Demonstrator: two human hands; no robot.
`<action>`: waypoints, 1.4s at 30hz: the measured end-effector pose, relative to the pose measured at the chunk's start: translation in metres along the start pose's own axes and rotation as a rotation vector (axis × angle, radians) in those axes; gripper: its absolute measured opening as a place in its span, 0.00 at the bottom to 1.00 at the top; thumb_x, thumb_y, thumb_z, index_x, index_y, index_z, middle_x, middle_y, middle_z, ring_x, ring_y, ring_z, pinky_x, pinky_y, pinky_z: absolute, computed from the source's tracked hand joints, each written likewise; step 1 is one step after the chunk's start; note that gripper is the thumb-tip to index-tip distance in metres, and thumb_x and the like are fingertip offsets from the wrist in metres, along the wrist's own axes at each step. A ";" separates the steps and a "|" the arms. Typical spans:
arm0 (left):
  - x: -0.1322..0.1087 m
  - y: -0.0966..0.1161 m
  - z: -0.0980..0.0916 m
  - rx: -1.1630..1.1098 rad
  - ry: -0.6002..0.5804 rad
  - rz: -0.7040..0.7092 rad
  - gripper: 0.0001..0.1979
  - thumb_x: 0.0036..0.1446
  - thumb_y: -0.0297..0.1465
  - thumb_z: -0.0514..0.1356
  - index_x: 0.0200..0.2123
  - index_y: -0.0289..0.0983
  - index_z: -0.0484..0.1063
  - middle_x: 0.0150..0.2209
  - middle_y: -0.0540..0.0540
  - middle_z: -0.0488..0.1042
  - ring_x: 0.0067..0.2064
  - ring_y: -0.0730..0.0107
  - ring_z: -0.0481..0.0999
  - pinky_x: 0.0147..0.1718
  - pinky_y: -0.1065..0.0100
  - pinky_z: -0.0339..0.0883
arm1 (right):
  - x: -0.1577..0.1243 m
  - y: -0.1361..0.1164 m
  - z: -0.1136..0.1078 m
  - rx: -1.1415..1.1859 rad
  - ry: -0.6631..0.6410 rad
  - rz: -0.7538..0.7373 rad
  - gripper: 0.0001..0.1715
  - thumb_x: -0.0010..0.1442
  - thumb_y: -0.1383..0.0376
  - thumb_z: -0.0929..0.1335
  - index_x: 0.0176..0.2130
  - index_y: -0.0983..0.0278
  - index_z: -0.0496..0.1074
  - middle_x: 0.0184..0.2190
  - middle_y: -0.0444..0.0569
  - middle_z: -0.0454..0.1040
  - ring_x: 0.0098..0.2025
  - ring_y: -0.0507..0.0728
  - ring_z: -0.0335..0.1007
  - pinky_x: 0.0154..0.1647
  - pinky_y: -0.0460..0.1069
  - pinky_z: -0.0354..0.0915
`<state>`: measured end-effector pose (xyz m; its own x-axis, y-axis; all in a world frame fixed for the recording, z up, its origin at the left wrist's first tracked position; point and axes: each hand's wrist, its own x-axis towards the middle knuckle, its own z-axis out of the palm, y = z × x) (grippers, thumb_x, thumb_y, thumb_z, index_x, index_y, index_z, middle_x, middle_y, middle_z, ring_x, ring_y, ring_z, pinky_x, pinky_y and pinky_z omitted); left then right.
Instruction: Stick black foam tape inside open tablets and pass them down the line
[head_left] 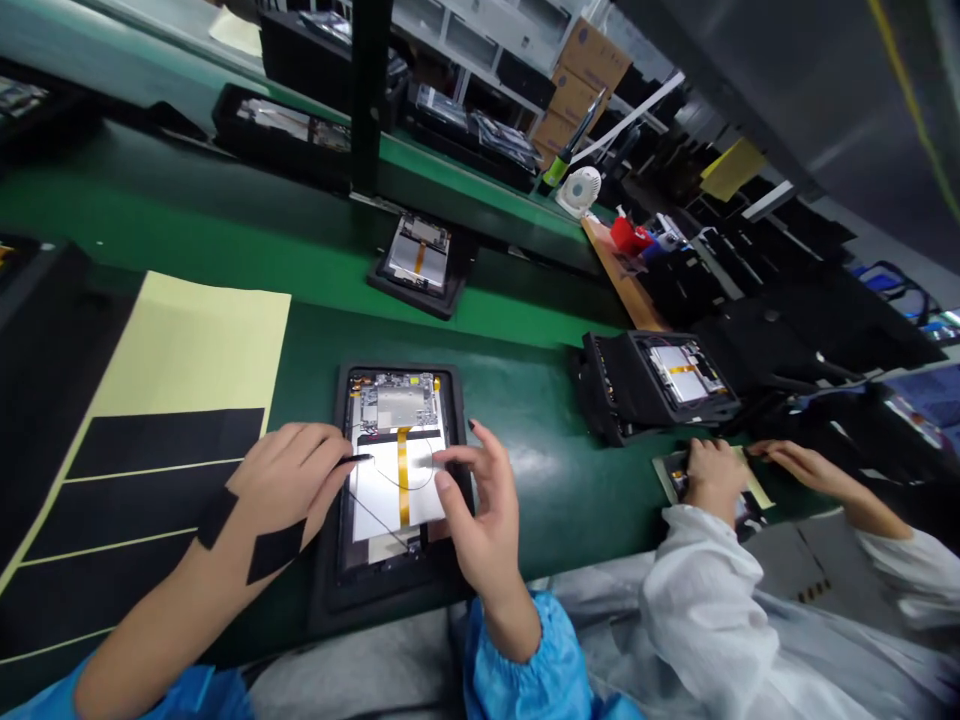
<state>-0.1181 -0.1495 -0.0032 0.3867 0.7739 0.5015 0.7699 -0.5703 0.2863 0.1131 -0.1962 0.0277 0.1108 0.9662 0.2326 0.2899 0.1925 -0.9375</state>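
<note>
1. Stretching across the whole view: a long green conveyor tabletop [525,325], carrying a row of black rectangular trays, probably spaced so that each unit stays separate.
2. Lying flat at the left of the tabletop: a pale yellow and black sheet of film [187,340], apparently spread out to keep it within easy reach.
3. Sitting directly in front of the person: a black rectangular tray [324,590], cradling an opened tablet [397,405] and seemingly keeping it from sliding. Showing inside the tablet: a silver circuit board [397,407] and a white rectangular sheet [390,490] crossed by an amber tape strip [403,475].
4. Resting on the white rectangular sheet: the right grip [480,500], open with its fingers spread and holding nothing, apparently steadying the tablet.
5. Pinching a thin black pointed tool [352,459]: the left grip [289,480], nearly closed, angling the tip over the sheet for apparent precision.
6. Sticking to the left forearm: two black diamond-shaped patches [276,550], possibly kept there for quick use.
7. Working separately at the right: a co-worker's hands [712,480], reaching from white sleeves [705,590].
</note>
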 end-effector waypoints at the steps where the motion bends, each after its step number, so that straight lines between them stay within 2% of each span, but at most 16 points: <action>1: -0.001 0.006 -0.006 -0.086 -0.019 -0.006 0.10 0.73 0.34 0.56 0.39 0.39 0.75 0.38 0.47 0.79 0.39 0.62 0.78 0.38 0.64 0.70 | -0.004 -0.002 0.000 0.025 -0.016 0.013 0.32 0.69 0.68 0.70 0.67 0.51 0.62 0.47 0.46 0.80 0.50 0.57 0.77 0.59 0.57 0.69; 4: -0.003 0.034 -0.021 -0.327 -0.050 0.013 0.08 0.73 0.33 0.56 0.42 0.40 0.73 0.36 0.50 0.79 0.37 0.68 0.79 0.38 0.69 0.71 | -0.016 -0.013 -0.004 0.091 -0.057 0.012 0.36 0.68 0.68 0.71 0.69 0.49 0.60 0.50 0.46 0.80 0.46 0.55 0.77 0.51 0.52 0.73; 7: -0.005 0.064 -0.031 -0.395 0.019 0.108 0.06 0.71 0.25 0.56 0.44 0.38 0.73 0.36 0.50 0.80 0.37 0.71 0.79 0.42 0.71 0.72 | -0.020 -0.029 -0.014 0.050 -0.138 -0.094 0.42 0.65 0.68 0.75 0.70 0.48 0.60 0.51 0.46 0.81 0.45 0.56 0.76 0.48 0.52 0.73; 9: -0.005 0.076 -0.032 -0.419 0.064 0.147 0.08 0.70 0.21 0.55 0.44 0.37 0.73 0.36 0.49 0.80 0.38 0.71 0.79 0.44 0.71 0.73 | -0.019 -0.038 -0.024 -0.024 -0.236 -0.188 0.39 0.64 0.68 0.75 0.68 0.49 0.64 0.49 0.46 0.83 0.46 0.57 0.77 0.49 0.53 0.73; 11: -0.006 0.082 -0.028 -0.469 0.055 0.145 0.09 0.70 0.21 0.55 0.45 0.36 0.73 0.37 0.47 0.80 0.39 0.71 0.80 0.45 0.71 0.74 | -0.019 -0.043 -0.032 -0.068 -0.301 -0.240 0.33 0.66 0.69 0.73 0.66 0.51 0.68 0.45 0.46 0.84 0.45 0.57 0.78 0.49 0.54 0.73; 15: -0.016 0.083 -0.018 -0.550 0.007 0.129 0.09 0.70 0.22 0.56 0.48 0.38 0.73 0.40 0.46 0.81 0.41 0.69 0.81 0.45 0.70 0.77 | -0.026 -0.040 -0.041 -0.025 -0.268 -0.174 0.29 0.67 0.68 0.73 0.64 0.52 0.70 0.42 0.46 0.84 0.42 0.57 0.79 0.48 0.55 0.74; 18: -0.026 0.086 -0.011 -0.560 0.018 0.143 0.10 0.69 0.20 0.57 0.48 0.37 0.73 0.42 0.45 0.81 0.44 0.68 0.81 0.49 0.69 0.77 | -0.035 -0.036 -0.043 -0.030 -0.257 -0.118 0.31 0.67 0.67 0.73 0.65 0.53 0.68 0.44 0.46 0.84 0.45 0.59 0.80 0.54 0.58 0.72; 21: -0.032 0.091 -0.006 -0.475 0.073 0.176 0.09 0.68 0.18 0.57 0.47 0.34 0.73 0.42 0.43 0.81 0.47 0.66 0.81 0.51 0.66 0.76 | -0.039 -0.033 -0.045 -0.114 -0.298 -0.093 0.31 0.66 0.68 0.72 0.66 0.53 0.67 0.48 0.47 0.84 0.49 0.59 0.79 0.60 0.60 0.68; 23: -0.033 0.094 -0.001 -0.433 0.105 0.191 0.08 0.69 0.18 0.56 0.46 0.33 0.73 0.40 0.43 0.81 0.45 0.67 0.81 0.50 0.66 0.76 | -0.038 -0.031 -0.050 -0.159 -0.335 -0.091 0.30 0.67 0.68 0.72 0.65 0.53 0.67 0.48 0.46 0.84 0.49 0.58 0.79 0.59 0.59 0.69; 26: -0.033 0.094 0.008 -0.413 0.084 0.169 0.08 0.70 0.21 0.57 0.50 0.31 0.73 0.41 0.43 0.81 0.44 0.68 0.80 0.49 0.67 0.75 | -0.035 -0.023 -0.063 -0.233 -0.351 -0.122 0.30 0.69 0.67 0.71 0.67 0.52 0.66 0.48 0.47 0.84 0.48 0.59 0.80 0.57 0.59 0.70; 28: -0.034 0.091 0.014 -0.350 0.054 0.216 0.11 0.70 0.23 0.58 0.54 0.34 0.74 0.45 0.43 0.82 0.49 0.64 0.80 0.52 0.63 0.74 | -0.034 -0.017 -0.074 -0.323 -0.295 -0.156 0.31 0.69 0.67 0.71 0.67 0.52 0.65 0.49 0.47 0.84 0.49 0.59 0.80 0.63 0.62 0.66; 31: -0.036 0.083 0.022 -0.226 -0.029 0.293 0.11 0.70 0.27 0.59 0.51 0.42 0.78 0.55 0.46 0.80 0.59 0.55 0.76 0.59 0.54 0.69 | -0.032 -0.006 -0.086 -0.435 -0.231 -0.215 0.33 0.69 0.68 0.70 0.68 0.50 0.63 0.49 0.46 0.84 0.54 0.62 0.79 0.71 0.69 0.56; 34: -0.037 0.072 0.023 -0.203 -0.085 0.277 0.10 0.70 0.32 0.59 0.49 0.45 0.80 0.60 0.47 0.78 0.64 0.53 0.73 0.64 0.49 0.64 | -0.032 0.003 -0.085 -0.471 -0.325 -0.291 0.36 0.69 0.68 0.70 0.70 0.49 0.60 0.49 0.46 0.85 0.62 0.64 0.74 0.73 0.70 0.53; 38: -0.039 0.057 0.019 -0.195 -0.079 0.270 0.13 0.69 0.28 0.58 0.49 0.43 0.81 0.60 0.45 0.77 0.64 0.51 0.72 0.65 0.46 0.62 | -0.032 0.014 -0.072 -0.480 -0.501 -0.371 0.33 0.70 0.69 0.69 0.70 0.52 0.63 0.50 0.47 0.84 0.66 0.61 0.71 0.75 0.67 0.51; 42: -0.043 0.051 0.017 -0.221 -0.077 0.250 0.14 0.67 0.26 0.59 0.51 0.45 0.80 0.59 0.46 0.78 0.62 0.53 0.74 0.65 0.46 0.64 | -0.033 0.019 -0.063 -0.482 -0.522 -0.341 0.29 0.70 0.69 0.67 0.67 0.53 0.68 0.48 0.47 0.85 0.66 0.61 0.71 0.76 0.69 0.47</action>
<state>-0.0869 -0.2070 -0.0235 0.5933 0.6160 0.5182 0.5208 -0.7846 0.3364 0.1749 -0.2351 0.0181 -0.4848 0.8457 0.2232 0.6211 0.5126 -0.5928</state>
